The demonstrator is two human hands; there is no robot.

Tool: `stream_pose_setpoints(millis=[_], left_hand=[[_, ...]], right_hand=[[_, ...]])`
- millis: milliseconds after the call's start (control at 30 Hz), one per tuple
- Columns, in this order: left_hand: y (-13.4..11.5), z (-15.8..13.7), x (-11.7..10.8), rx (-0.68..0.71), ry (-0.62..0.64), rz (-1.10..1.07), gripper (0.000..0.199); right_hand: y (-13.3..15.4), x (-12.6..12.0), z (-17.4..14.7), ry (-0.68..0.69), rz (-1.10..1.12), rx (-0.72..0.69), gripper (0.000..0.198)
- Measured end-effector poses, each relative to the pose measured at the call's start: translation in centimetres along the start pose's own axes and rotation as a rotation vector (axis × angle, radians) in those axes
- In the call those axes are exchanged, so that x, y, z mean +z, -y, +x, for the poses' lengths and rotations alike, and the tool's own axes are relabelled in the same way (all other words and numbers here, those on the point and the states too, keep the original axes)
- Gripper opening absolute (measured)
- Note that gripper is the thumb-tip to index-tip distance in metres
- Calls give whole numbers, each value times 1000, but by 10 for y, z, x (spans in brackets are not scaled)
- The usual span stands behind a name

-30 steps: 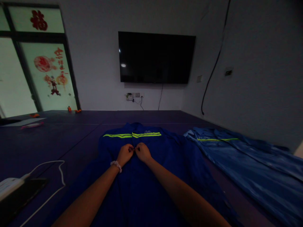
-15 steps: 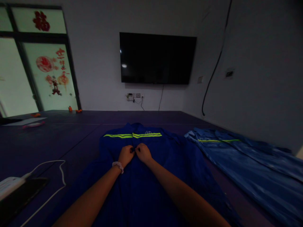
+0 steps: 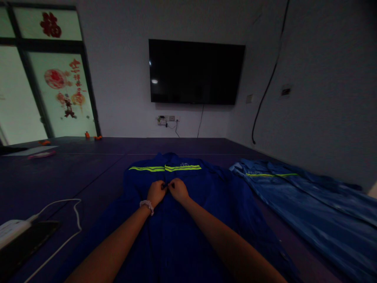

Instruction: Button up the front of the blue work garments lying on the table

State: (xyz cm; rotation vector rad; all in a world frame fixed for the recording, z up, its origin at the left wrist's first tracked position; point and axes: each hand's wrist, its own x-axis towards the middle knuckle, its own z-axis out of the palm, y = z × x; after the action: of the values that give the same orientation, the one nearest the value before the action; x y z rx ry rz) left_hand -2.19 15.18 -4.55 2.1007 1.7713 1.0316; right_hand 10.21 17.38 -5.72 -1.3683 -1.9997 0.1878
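A dark blue work jacket (image 3: 188,220) with yellow-green reflective stripes across the chest lies spread out before me, collar pointing away. My left hand (image 3: 157,191), with a pale scrunchie on its wrist, pinches the front edge of the jacket just below the stripes. Right beside it, my right hand (image 3: 178,190) pinches the same front opening, the fingertips of both hands nearly touching. Whether a button sits between the fingers is too small and dark to make out.
To the right lies a second, lighter blue work jacket (image 3: 282,200) with a stripe. At the lower left are a white charger (image 3: 14,230) with its cable and a dark phone-like slab (image 3: 32,243). A television (image 3: 196,72) hangs on the far wall; a black cable (image 3: 265,94) dangles at the right.
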Motion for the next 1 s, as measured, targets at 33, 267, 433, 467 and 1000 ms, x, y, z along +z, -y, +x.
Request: stream_pose_setpoints(millis=[33, 267, 433, 467, 1000], left_hand=[[0, 0, 0, -1, -1, -2, 6], [2, 1, -1, 27, -4, -34, 7], [2, 0, -1, 53, 1, -59, 9], [3, 0, 0, 57, 2, -63, 10], [1, 0, 0, 64, 36, -39, 16]], right_hand=[[0, 0, 0, 0, 2, 4, 14], [2, -5, 0, 14, 20, 7, 14], [3, -7, -1, 31, 30, -1, 14], [3, -7, -1, 34, 30, 0, 13], [1, -7, 0, 45, 38, -14, 14]])
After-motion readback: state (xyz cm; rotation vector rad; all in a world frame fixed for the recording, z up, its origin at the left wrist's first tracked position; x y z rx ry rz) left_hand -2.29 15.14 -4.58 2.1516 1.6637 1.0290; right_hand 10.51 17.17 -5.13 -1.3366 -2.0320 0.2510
